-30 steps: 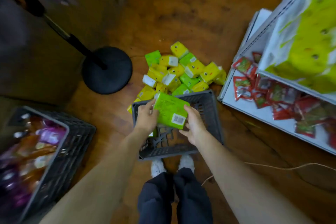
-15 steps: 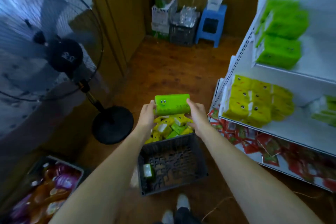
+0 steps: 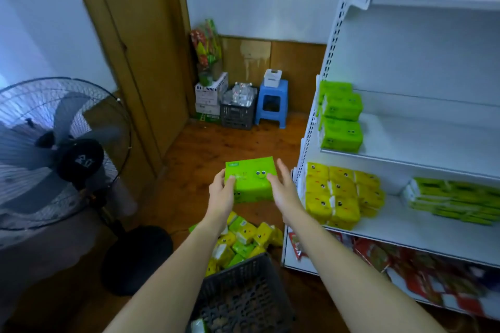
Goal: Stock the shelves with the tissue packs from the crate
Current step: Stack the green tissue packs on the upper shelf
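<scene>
I hold a green tissue pack [image 3: 250,182] with a cartoon face at chest height, between both hands. My left hand [image 3: 223,193] grips its left end, thumb on the front. My right hand [image 3: 282,190] holds the right end, thumb on the front and fingers straight up along the side. Below my arms stands the dark plastic crate [image 3: 259,267]; one small pack [image 3: 197,326] shows in it. Loose yellow and green packs [image 3: 243,238] lie heaped on the floor beyond it. The white shelf unit [image 3: 405,162] on the right holds green packs [image 3: 342,119], yellow packs [image 3: 338,194] and flat green packs [image 3: 454,200].
A standing fan [image 3: 62,149] with a round black base [image 3: 135,259] is close on the left. Red snack packets [image 3: 405,265] fill the bottom shelf. A blue stool [image 3: 272,105], a dark crate [image 3: 238,113] and boxes [image 3: 211,94] stand by the far wall. The floor is wooden.
My view has risen from the crate to the shelves. Both hands have lifted the green pack up out of the crate and turned its face towards me.
</scene>
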